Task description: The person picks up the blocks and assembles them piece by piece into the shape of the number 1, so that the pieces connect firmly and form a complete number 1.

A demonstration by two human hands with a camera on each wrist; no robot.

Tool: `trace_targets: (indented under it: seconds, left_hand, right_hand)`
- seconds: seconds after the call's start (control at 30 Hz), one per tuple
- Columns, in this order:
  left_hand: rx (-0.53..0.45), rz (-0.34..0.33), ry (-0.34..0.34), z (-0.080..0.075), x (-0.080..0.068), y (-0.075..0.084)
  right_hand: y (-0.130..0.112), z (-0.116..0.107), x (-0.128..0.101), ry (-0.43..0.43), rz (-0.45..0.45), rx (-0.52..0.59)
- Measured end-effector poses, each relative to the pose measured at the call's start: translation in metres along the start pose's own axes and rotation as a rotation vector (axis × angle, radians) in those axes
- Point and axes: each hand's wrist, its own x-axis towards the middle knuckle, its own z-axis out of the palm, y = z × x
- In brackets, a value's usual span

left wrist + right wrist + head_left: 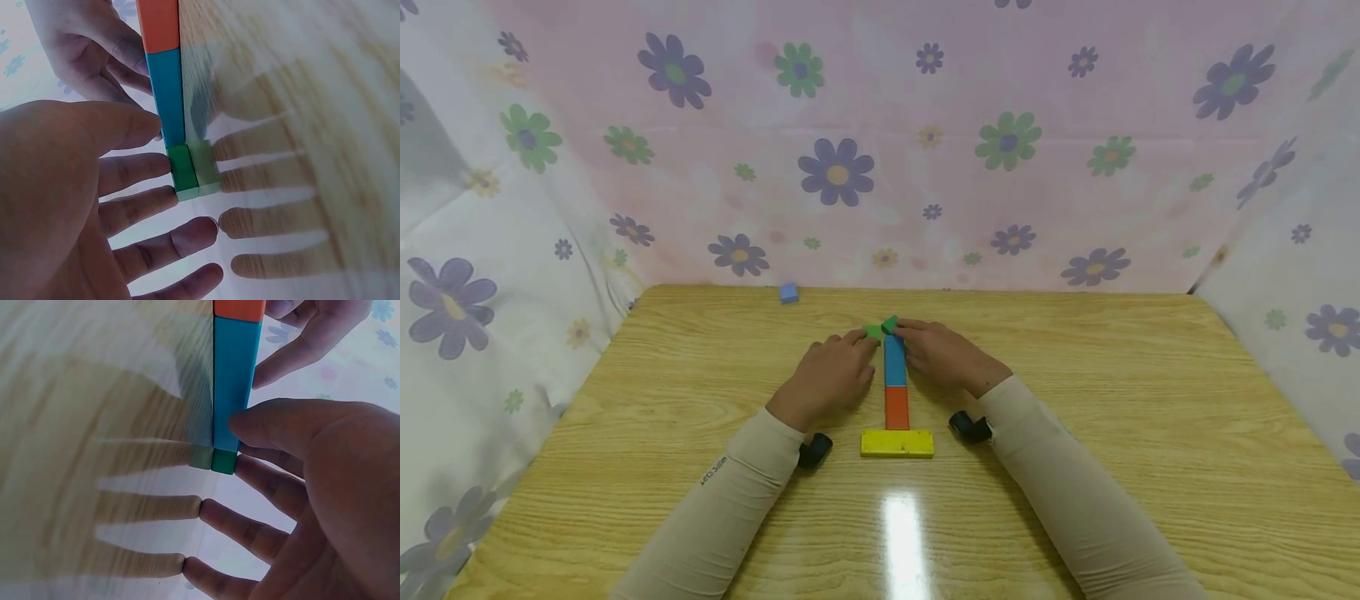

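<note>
Blue block (895, 362) and orange-red block (897, 408) lie end to end, above a yellow block (897, 444) set crosswise. At the blue block's far end are two small green blocks, a left one (872, 332) and a wedge-shaped right one (890, 325). My left hand (831, 375) touches the left green block with fairly straight fingertips. Fingertips of my right hand (947, 357) rest against the right green block. In the right wrist view, the right thumb overlaps the blue block (234, 381) while the other fingers are spread, their tips right at the tabletop.
A small light blue block (788, 293) sits near the back edge of the wooden table (1112, 400). Black wrist devices hang beneath the left cuff (816, 451) and right cuff (970, 427). Flowered cloth (925, 167) surrounds the table's back and sides.
</note>
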Motion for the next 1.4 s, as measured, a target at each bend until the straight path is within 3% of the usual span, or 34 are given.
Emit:
trace_targets:
  seconds: [0.4,1.17,1.4]
  left_hand:
    - [0.013,0.001,0.024,-0.0015,-0.0019,0.0032]
    - [0.014,-0.005,-0.007,-0.0003,0.0006,0.0015]
    - [-0.069,-0.041,-0.004,-0.0001,-0.0004,-0.0017]
  right_hand:
    - [-0.0015,-0.0032,-0.0021,0.004,-0.018,0.009]
    - [-0.0026,-0.0026,-0.0019,0.005,-0.007,0.019]
    - [-0.0024,-0.0029,-0.0025,0.005,-0.016,0.004]
